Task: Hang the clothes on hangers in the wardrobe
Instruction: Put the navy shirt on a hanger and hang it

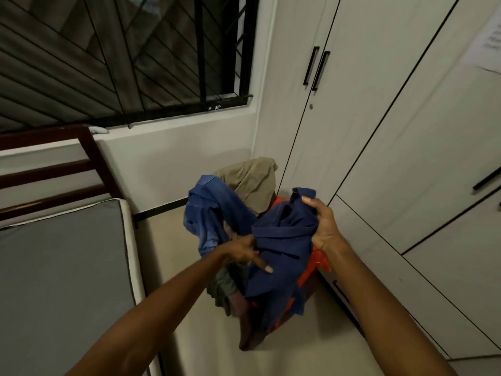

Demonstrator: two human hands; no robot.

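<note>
The right hand grips a bunched navy garment between both hands, above the clothes pile. The left hand pinches its lower edge, one finger extended. The wardrobe, doors closed, stands beyond the right hand.

Barred window above grey mattress, pale floor.

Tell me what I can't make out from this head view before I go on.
- Wardrobe inside, and any hangers: hidden behind its shut doors.
- Basket: only red patches show under the heaped clothes.
- Navy garment: bunched in the right hand, type unclear.
- Left hand: some fingers hidden in cloth.
- Paper: blurred, cut off by the right edge.
</note>
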